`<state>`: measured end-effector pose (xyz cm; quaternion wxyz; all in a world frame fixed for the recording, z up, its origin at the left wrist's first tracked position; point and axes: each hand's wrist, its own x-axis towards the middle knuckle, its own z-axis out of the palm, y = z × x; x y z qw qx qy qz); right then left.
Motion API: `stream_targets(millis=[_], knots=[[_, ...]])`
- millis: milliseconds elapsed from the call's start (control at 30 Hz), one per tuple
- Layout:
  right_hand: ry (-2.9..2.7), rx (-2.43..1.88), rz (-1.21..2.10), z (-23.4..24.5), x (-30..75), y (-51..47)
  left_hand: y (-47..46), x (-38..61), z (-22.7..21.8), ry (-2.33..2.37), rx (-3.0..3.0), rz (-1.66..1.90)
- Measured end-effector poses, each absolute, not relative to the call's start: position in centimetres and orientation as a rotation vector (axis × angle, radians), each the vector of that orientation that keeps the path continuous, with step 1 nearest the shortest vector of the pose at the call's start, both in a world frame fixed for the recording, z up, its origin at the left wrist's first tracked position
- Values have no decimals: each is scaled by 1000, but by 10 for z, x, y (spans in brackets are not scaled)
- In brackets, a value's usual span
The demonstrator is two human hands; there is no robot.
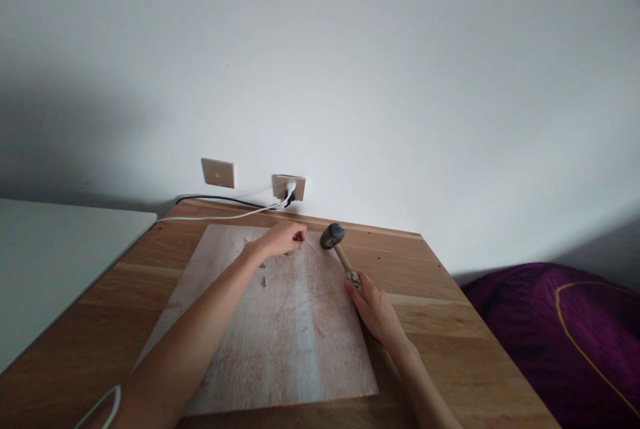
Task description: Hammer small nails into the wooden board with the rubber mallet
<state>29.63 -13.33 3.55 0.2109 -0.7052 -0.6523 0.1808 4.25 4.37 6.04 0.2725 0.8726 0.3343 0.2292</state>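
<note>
My right hand [374,306] is wrapped round the wooden handle of a hammer [336,242]. Its dark head hangs just above the far edge of a pale plywood board [295,342]. My left hand [285,240] rests at the far part of the board, left of the hammer head. Its fingers are pinched together on something too small to make out, possibly a nail. Small dark marks that look like nails [263,280] dot the board near my left forearm.
The board lies on a wooden table [450,322] against a white wall. Two wall plates [218,172] sit behind it, one with a plug and cables [225,214]. A white surface [50,262] stands left, purple bedding [565,329] right.
</note>
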Motion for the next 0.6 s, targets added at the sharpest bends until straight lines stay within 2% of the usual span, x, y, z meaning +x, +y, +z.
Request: stream_targets(millis=[600], knots=[[-1823,-1901,515,39,297,-133,43,43,58,892,2314,564]])
